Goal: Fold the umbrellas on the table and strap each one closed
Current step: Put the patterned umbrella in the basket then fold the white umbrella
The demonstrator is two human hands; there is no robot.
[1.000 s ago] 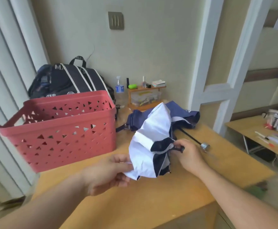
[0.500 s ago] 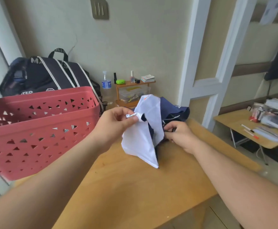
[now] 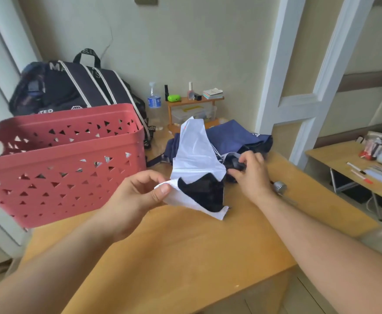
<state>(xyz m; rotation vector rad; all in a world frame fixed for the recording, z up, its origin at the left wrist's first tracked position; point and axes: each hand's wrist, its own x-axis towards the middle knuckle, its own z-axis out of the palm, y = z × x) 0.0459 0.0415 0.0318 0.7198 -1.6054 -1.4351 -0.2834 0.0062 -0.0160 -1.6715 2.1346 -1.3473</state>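
Over the table [image 3: 185, 257], my left hand [image 3: 131, 200] pinches the white-and-navy umbrella [image 3: 197, 164] canopy edge, right hand [image 3: 251, 175] gripping its bunched middle; I'd pull each panel flat before wrapping.

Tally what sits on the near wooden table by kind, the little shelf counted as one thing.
Umbrellas: 2, the white and navy umbrella and the navy umbrella
Baskets: 1, red basket
Backpacks: 1, black backpack
Bottles: 1, water bottle
Shelves: 1, small wooden shelf
Total: 6
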